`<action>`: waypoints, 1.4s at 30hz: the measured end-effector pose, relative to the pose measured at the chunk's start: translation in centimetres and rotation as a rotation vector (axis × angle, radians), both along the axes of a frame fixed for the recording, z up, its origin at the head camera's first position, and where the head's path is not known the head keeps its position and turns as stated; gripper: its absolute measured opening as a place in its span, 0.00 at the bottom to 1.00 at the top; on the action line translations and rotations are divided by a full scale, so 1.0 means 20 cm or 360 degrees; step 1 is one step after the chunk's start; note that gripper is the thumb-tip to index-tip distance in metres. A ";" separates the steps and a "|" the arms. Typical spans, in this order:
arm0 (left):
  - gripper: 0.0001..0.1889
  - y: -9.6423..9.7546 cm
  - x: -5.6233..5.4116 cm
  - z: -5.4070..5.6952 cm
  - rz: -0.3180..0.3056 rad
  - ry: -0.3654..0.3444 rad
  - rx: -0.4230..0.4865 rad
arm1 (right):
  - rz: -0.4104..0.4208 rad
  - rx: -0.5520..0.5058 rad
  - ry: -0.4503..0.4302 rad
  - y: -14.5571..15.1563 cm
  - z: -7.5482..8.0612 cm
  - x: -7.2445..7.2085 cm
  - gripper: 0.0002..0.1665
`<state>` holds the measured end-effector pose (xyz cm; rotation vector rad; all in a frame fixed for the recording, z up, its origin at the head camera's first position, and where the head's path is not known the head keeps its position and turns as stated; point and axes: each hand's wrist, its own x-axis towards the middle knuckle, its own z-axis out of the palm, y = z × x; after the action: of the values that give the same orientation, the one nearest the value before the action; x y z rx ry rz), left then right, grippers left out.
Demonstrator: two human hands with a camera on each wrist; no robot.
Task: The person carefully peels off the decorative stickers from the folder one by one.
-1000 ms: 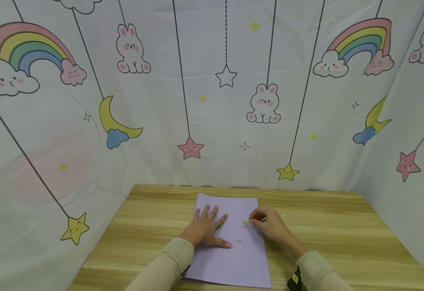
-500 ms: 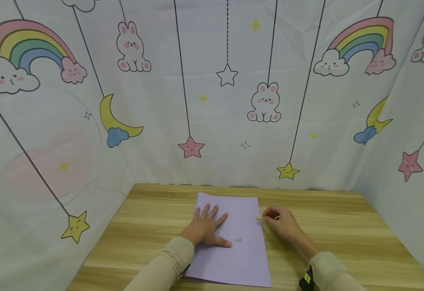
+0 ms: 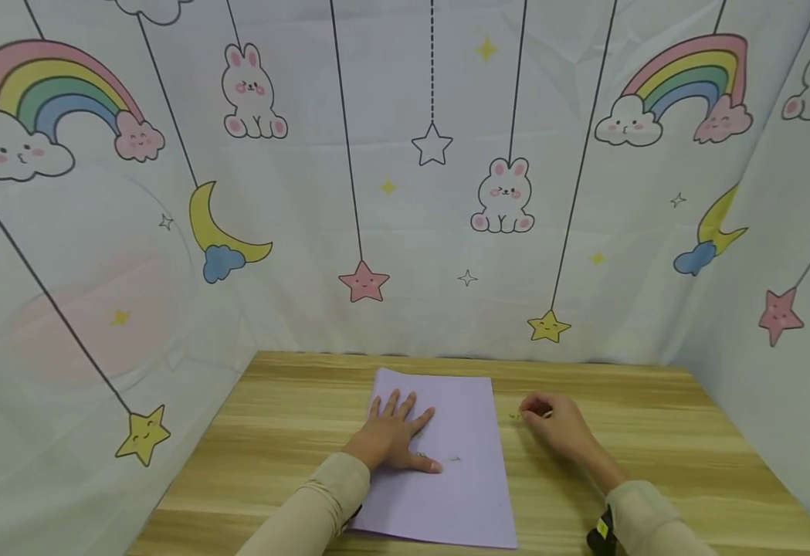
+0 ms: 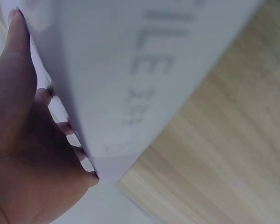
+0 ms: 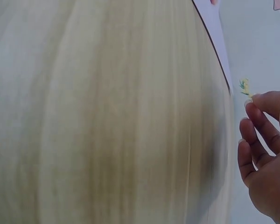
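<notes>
Yellow-green flower sprig (image 5: 245, 87), upper right of the right wrist view, is pinched in the right grip (image 3: 560, 425); likely featherlight, fragile, best held by its stem end. Left grip (image 3: 398, 440) lies spread on the lilac folder (image 3: 456, 502).

In the head view, a wood-grained table (image 3: 682, 432) is backed and flanked by pale sheeting (image 3: 432, 232), printed with a rainbow (image 3: 64, 86) at ten o'clock, another rainbow (image 3: 689, 77) at two, a pink star (image 3: 781, 315) at three and a yellow star (image 3: 144, 436) at eight.
</notes>
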<state>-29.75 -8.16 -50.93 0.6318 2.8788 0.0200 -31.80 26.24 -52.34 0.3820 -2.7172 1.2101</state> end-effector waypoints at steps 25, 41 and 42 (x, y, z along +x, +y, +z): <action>0.56 0.00 0.03 0.03 -0.0014 0.0023 0.0012 | -0.0178 0.0021 0.0105 0.21 0.00 0.00 0.02; 0.57 -0.02 -0.01 -0.02 -0.0022 0.0023 0.0021 | -0.0273 0.0062 0.0161 0.34 -0.02 0.00 0.02; 0.57 -0.01 0.00 -0.01 -0.0022 0.0025 0.0017 | -0.0277 0.0070 0.0170 0.34 -0.02 0.00 0.03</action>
<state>-29.82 -8.40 -51.10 0.6561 2.8909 0.0284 -31.78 33.12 -52.80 0.2037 -2.6269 1.0549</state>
